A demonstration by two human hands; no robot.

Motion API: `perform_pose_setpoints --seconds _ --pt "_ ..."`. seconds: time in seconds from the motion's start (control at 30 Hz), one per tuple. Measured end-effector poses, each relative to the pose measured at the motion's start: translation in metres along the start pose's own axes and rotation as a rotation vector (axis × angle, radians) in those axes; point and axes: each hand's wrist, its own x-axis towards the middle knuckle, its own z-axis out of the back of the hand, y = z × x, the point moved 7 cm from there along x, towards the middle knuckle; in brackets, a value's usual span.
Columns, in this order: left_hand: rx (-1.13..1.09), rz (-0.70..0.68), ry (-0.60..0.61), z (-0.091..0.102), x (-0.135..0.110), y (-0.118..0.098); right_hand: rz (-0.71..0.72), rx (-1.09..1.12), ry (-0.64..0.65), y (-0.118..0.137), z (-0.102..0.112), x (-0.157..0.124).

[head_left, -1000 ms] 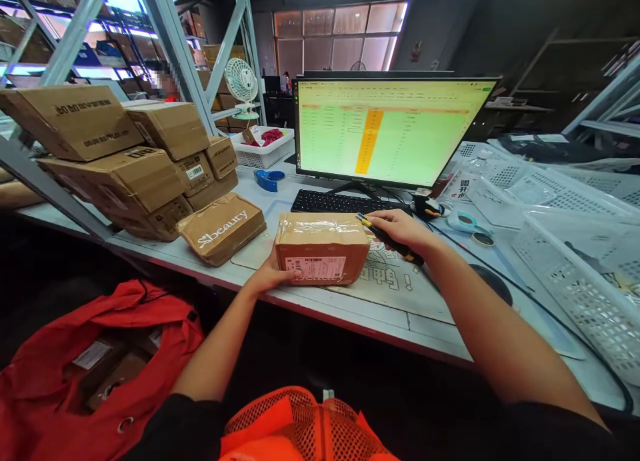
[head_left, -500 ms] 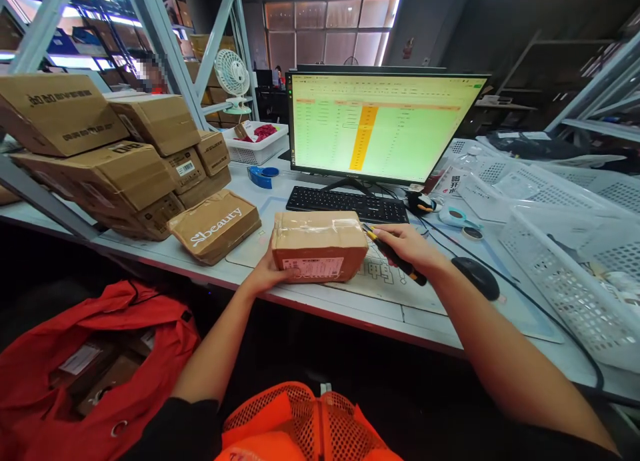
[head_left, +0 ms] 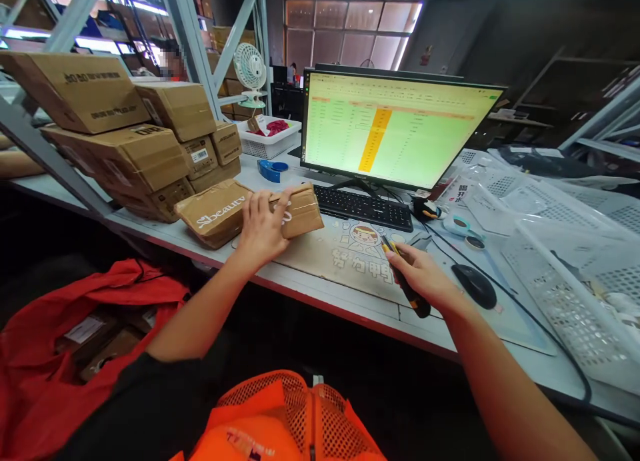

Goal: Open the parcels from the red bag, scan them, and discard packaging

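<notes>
My left hand is closed over a small taped cardboard box, thumb on top near its middle. That box sits at the desk's left part, pressed up against another brown box with white "beauty" lettering; my fingers cover the place where they meet. In my right hand is a black and yellow utility knife, its tip pointing up and away over the printed desk mat. The knife touches neither box.
Stacked cartons stand at the left by a metal post. Behind the mat are a keyboard, a monitor and a blue tape dispenser. A mouse and white baskets lie right. A red bag holds parcels below.
My left hand has carried the taped box left, from the mat's middle to beside the lettered box, turning it. The knife has come away from the box's right edge and dropped slightly.
</notes>
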Motion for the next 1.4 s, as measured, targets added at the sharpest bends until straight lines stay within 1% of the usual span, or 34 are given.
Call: perform_pose_setpoints --seconds 0.03,0.1,0.17,0.23,0.27,0.33,0.47,0.57,0.63,0.73,0.8,0.83,0.9,0.97,1.0,1.07,1.1,1.17,1.27,1.33,1.4 --pt "0.058 -0.06 0.045 0.001 0.002 -0.01 0.03 -0.046 0.006 0.009 -0.007 0.002" --pt "0.126 -0.133 0.119 -0.001 0.004 -0.026 0.101 -0.178 -0.017 0.032 -0.021 0.007" --pt "0.157 -0.144 0.157 -0.004 0.003 -0.037 0.196 -0.367 -0.092 0.058 -0.033 0.013" --pt "0.164 -0.124 0.164 -0.005 0.003 -0.041 0.27 -0.564 -0.165 0.081 -0.043 0.019" --pt "0.163 -0.118 0.162 -0.005 0.003 -0.041 0.286 -0.642 -0.182 0.089 -0.048 0.022" --pt "0.155 -0.116 0.153 -0.005 0.002 -0.041 0.276 -0.76 -0.175 0.101 -0.056 0.029" --pt "0.133 -0.117 0.134 -0.004 0.002 -0.038 0.21 -0.874 -0.146 0.113 -0.067 0.035" --pt "0.13 -0.117 0.14 -0.006 0.001 -0.037 0.155 -0.909 -0.139 0.116 -0.075 0.031" --pt "0.135 -0.124 0.148 -0.007 0.001 -0.039 0.118 -0.923 -0.128 0.113 -0.081 0.024" --pt "0.126 -0.133 0.151 -0.008 0.001 -0.04 0.072 -0.903 -0.069 0.1 -0.089 0.012" --pt "0.092 -0.123 0.136 -0.006 0.001 -0.035 0.084 -0.858 -0.019 0.089 -0.087 0.004" --pt "0.064 -0.108 0.121 -0.002 0.002 -0.029 0.111 -0.827 -0.012 0.086 -0.082 0.0" --pt "-0.029 -0.073 0.092 0.006 0.002 -0.014 0.216 -0.744 -0.056 0.085 -0.062 -0.006" --pt "-0.18 -0.062 0.095 0.014 -0.001 0.002 0.379 -0.649 -0.147 0.094 -0.034 -0.012" --pt "-0.276 -0.072 0.116 0.016 -0.004 0.008 0.474 -0.609 -0.182 0.102 -0.021 -0.015" --pt "-0.475 -0.107 0.185 0.017 -0.011 0.014 0.652 -0.56 -0.178 0.121 -0.004 -0.019" --pt "-0.56 -0.122 0.223 0.016 -0.015 0.015 0.715 -0.555 -0.143 0.131 -0.002 -0.019" --pt "-0.673 -0.135 0.286 0.013 -0.021 0.013 0.773 -0.589 -0.035 0.146 -0.009 -0.016" --pt "-0.724 -0.123 0.321 0.007 -0.026 0.013 0.737 -0.702 0.108 0.159 -0.033 -0.005" --pt "-0.728 -0.112 0.325 0.004 -0.028 0.015 0.702 -0.767 0.157 0.163 -0.048 0.001" --pt "-0.735 -0.109 0.326 0.002 -0.029 0.02 0.68 -0.813 0.168 0.164 -0.057 0.005"
